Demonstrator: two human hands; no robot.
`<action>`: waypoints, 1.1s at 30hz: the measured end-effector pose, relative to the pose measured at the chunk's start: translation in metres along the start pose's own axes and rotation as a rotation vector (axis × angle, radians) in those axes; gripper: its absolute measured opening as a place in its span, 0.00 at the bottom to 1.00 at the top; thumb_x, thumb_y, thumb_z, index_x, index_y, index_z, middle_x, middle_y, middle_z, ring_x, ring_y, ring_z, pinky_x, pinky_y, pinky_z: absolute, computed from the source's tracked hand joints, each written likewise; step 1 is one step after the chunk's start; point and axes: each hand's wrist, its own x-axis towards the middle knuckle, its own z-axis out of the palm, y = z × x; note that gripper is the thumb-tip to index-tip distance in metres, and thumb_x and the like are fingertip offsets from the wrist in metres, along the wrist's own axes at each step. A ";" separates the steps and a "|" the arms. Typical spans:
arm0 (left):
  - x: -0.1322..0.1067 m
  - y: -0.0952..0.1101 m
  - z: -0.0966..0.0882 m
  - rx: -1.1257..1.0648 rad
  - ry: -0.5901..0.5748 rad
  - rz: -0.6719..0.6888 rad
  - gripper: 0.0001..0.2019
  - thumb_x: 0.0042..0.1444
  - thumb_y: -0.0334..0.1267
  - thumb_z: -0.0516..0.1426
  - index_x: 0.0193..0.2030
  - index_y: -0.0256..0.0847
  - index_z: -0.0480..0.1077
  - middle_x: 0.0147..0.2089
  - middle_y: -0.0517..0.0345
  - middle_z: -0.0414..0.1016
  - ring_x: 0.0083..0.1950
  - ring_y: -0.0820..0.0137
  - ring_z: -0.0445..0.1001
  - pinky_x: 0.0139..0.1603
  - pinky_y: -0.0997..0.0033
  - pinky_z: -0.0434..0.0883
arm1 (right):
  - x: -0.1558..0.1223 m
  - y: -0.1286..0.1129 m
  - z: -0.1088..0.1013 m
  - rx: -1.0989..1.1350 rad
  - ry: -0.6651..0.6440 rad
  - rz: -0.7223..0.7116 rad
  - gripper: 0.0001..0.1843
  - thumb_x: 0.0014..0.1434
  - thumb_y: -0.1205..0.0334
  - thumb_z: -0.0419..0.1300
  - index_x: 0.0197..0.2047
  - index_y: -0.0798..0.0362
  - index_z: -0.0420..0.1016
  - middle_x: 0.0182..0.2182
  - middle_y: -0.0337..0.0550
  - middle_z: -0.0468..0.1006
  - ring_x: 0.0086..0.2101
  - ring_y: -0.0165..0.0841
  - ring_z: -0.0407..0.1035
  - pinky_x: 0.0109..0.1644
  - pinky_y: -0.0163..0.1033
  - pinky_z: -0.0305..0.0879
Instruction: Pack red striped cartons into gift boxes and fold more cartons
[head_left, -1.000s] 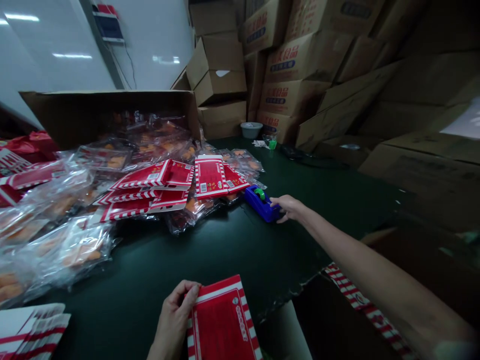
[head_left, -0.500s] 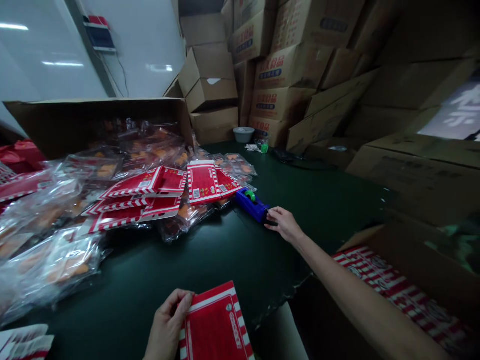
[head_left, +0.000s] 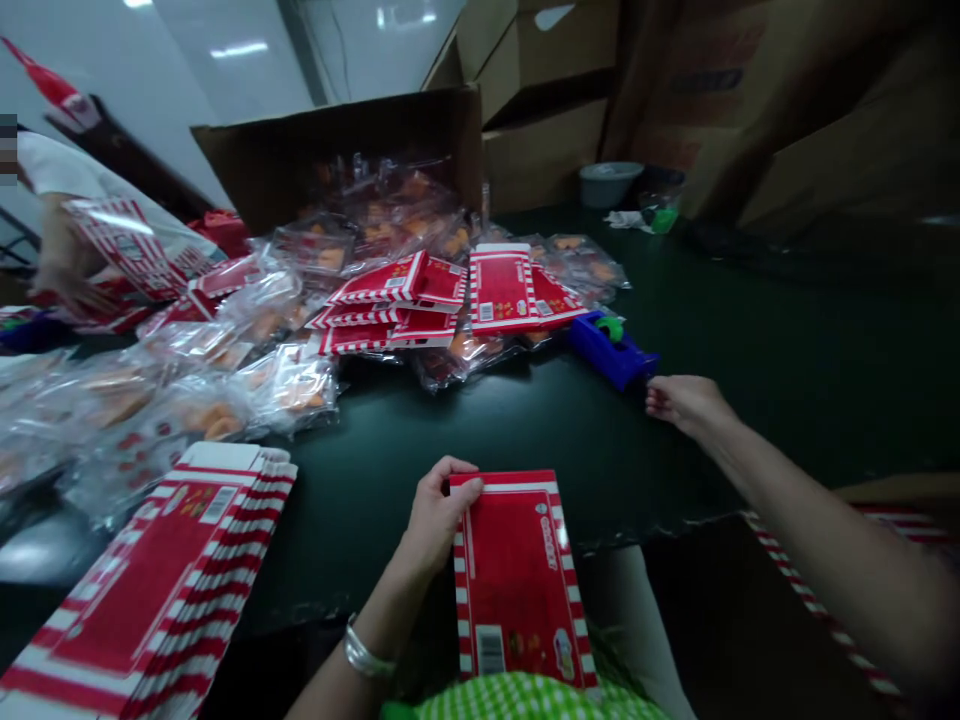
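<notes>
My left hand (head_left: 442, 510) pinches the upper left corner of a flat red carton (head_left: 514, 570) with white-striped edges, held over the table's front edge. My right hand (head_left: 686, 402) is closed at the near end of a blue tape dispenser (head_left: 615, 355) with a green hub. Its fingertips are pressed together there; whatever lies between them is too small to see. Several filled red cartons (head_left: 390, 300) lie beyond, on a heap of clear packets (head_left: 300, 385) with orange contents. Another red carton (head_left: 501, 288) leans beside the dispenser.
A stack of flat striped cartons (head_left: 142, 580) lies at the left. Behind the heap stands an open cardboard box (head_left: 337, 140), with a grey bowl (head_left: 609, 185) farther right. At the far left, another person's hand (head_left: 71, 290) is near a striped bag. A box with striped cartons stands low right.
My view has swung left and down, bringing the carton stack and the other person into sight. My right hand's fingers have curled tighter at the dispenser's end. The left still holds the carton.
</notes>
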 end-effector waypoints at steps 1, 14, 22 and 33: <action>-0.004 0.011 0.001 -0.025 -0.003 0.045 0.18 0.45 0.46 0.66 0.36 0.39 0.66 0.27 0.64 0.70 0.25 0.74 0.69 0.27 0.76 0.69 | -0.012 -0.006 0.001 0.025 -0.023 0.008 0.11 0.62 0.68 0.57 0.27 0.56 0.67 0.21 0.34 0.65 0.19 0.22 0.59 0.22 0.29 0.61; -0.049 0.071 0.043 0.838 0.028 1.564 0.15 0.52 0.18 0.56 0.45 0.35 0.69 0.49 0.46 0.76 0.56 0.61 0.73 0.61 0.53 0.67 | -0.229 -0.013 0.024 0.503 -0.861 -0.139 0.13 0.54 0.59 0.67 0.25 0.56 0.69 0.17 0.34 0.67 0.15 0.22 0.59 0.19 0.29 0.56; -0.039 0.057 0.042 0.961 0.022 1.645 0.13 0.54 0.18 0.55 0.44 0.34 0.69 0.43 0.46 0.79 0.56 0.59 0.72 0.61 0.47 0.65 | -0.214 0.007 0.039 0.542 -0.828 -0.033 0.19 0.48 0.56 0.71 0.21 0.58 0.67 0.15 0.34 0.69 0.14 0.22 0.60 0.17 0.28 0.58; -0.030 0.048 0.039 1.006 -0.008 1.606 0.14 0.55 0.20 0.54 0.45 0.38 0.69 0.44 0.52 0.80 0.57 0.61 0.72 0.64 0.48 0.62 | -0.207 0.021 0.043 0.546 -0.744 0.035 0.22 0.45 0.53 0.73 0.22 0.57 0.64 0.14 0.33 0.68 0.13 0.21 0.58 0.17 0.27 0.56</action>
